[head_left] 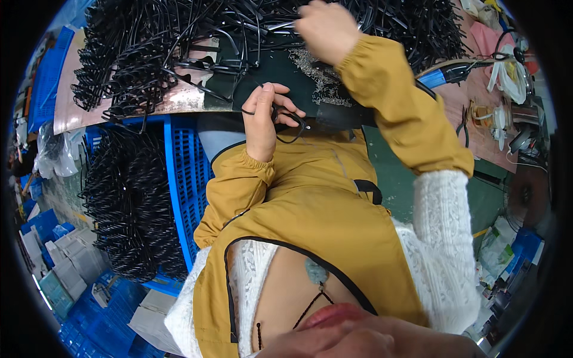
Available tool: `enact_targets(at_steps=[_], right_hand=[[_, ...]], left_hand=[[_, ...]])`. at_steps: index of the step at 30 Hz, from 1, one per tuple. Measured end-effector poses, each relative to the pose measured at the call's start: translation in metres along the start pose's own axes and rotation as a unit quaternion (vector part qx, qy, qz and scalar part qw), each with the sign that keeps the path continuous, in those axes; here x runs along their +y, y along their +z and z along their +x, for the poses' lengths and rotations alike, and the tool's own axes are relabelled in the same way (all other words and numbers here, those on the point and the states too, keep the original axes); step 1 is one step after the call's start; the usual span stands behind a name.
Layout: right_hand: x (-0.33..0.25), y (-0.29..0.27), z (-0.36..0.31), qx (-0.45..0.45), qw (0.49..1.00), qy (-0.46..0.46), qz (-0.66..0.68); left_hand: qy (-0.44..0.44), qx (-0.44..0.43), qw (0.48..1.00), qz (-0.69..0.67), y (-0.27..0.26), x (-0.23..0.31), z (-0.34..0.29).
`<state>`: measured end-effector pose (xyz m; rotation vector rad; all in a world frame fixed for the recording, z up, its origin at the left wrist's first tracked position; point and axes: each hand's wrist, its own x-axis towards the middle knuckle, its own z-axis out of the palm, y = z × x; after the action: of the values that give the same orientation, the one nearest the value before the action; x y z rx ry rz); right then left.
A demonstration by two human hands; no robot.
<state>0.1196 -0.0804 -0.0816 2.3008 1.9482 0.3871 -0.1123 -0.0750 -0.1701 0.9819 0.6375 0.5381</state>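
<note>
My left hand (262, 122) is at the near edge of the bench, fingers curled around a black eyeglass frame (289, 122). One thin part of it loops out below the fingers. Further off to the right, my right hand (329, 31) is over a heap of black eyeglass temples (406, 30). That hand is blurred and its fingertips are hidden, so what it touches is unclear. Between the hands, small metal bits (325, 77), perhaps screws or hinges, are scattered on a dark green mat (280, 74). Assembled black eyeglass frames (134, 89) are piled left of the mat.
A blue plastic crate (185, 179) packed with black eyeglass frames (128, 203) stands below the bench at left. On the right lie a blue-and-black power screwdriver (441, 76), pliers (464, 125), a jar (482, 115) and a white plastic bag (508, 80).
</note>
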Motion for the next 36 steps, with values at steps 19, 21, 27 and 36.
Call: enact_targets(at_steps=[19, 21, 27, 36], right_hand=[[-0.065, 0.068, -0.224, 0.197, 0.588, 0.285, 0.730], [-0.064, 0.070, -0.225, 0.184, 0.561, 0.297, 0.751], [-0.065, 0.055, -0.226, 0.284, 0.541, 0.264, 0.746], [-0.063, 0.066, -0.211, 0.168, 0.702, 0.221, 0.655]], left_hand=[[0.063, 0.007, 0.998, -0.020, -0.049, 0.073, 0.016], [0.022, -0.026, 0.999, -0.016, -0.047, 0.066, 0.020], [-0.022, -0.087, 0.993, -0.080, -0.002, 0.055, -0.020], [-0.395, -0.229, 0.889, -0.024, 0.041, -0.031, -0.035]])
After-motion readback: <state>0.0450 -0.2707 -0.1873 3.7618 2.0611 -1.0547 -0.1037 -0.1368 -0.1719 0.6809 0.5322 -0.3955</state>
